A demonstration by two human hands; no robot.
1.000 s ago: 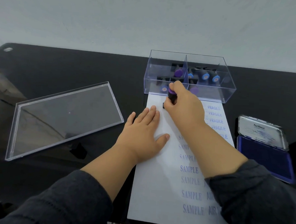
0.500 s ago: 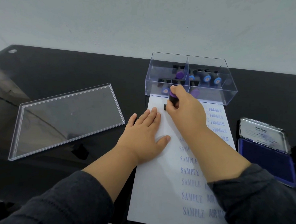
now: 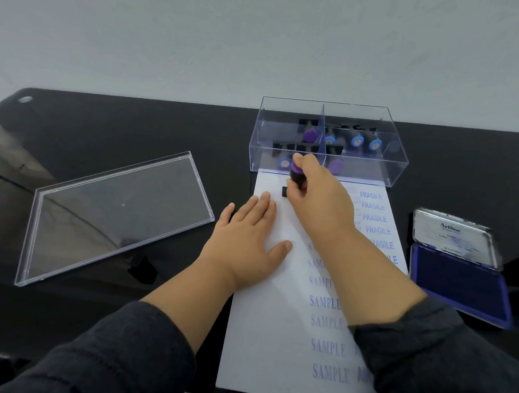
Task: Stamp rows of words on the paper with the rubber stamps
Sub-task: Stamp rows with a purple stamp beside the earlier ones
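Note:
A white sheet of paper (image 3: pixel 275 332) lies on the black table with columns of blue SAMPLE and FRAGILE prints. My right hand (image 3: pixel 318 199) grips a black rubber stamp with a purple top (image 3: pixel 296 175) and holds its base down on the paper's top left corner. My left hand (image 3: pixel 250 241) lies flat, fingers straight, on the paper's left edge just below the stamp. My right forearm hides part of the middle column.
A clear divided box (image 3: pixel 370 172) holding several blue- and purple-topped stamps stands just past the paper's far edge. Its clear lid (image 3: pixel 116 216) lies to the left. An open blue ink pad (image 3: pixel 458 282) sits to the right.
Both hands and the stamp stay in the same spot on the paper; only the camera view has shifted slightly.

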